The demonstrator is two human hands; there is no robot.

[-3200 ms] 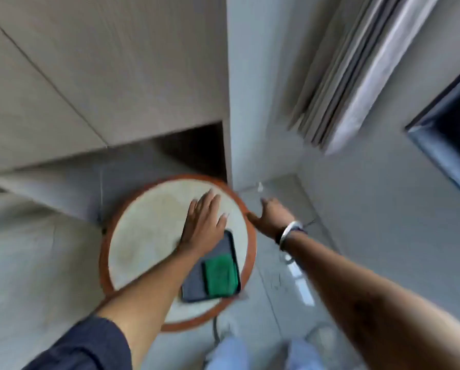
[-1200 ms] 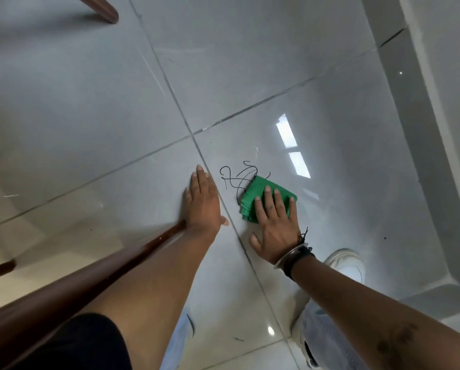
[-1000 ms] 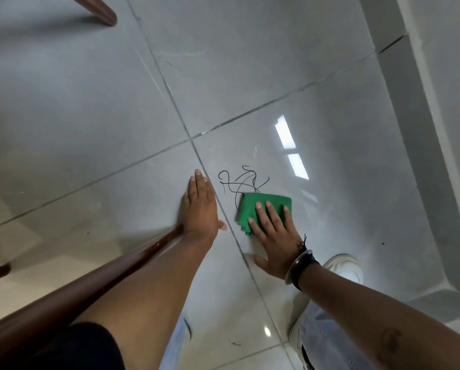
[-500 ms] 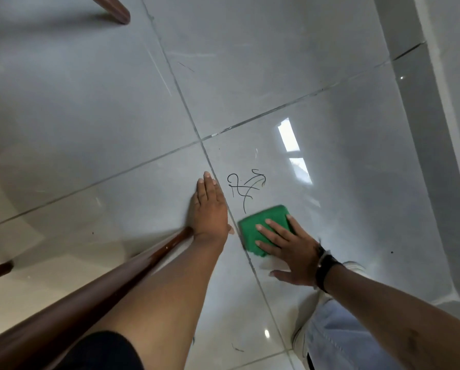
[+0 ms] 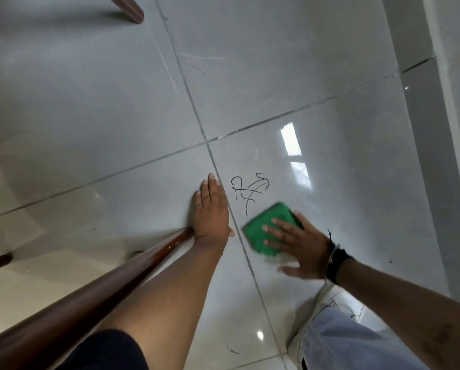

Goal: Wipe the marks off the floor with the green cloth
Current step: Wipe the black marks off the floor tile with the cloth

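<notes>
The green cloth (image 5: 266, 228) has slid below the marks (image 5: 249, 190), lying diagonally.

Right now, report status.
Left hand flat on floor. Right hand pressing green cloth. Black marks unwiped, beyond cloth. Nothing between.

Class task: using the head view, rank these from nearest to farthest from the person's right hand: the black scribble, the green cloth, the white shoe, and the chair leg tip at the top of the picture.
1. Green cloth: under the right hand.
2. Black scribble and white shoe: scribble beyond the hand, shoe nearer the person; too close to call.
3. Chair leg tip: far top left.
</notes>
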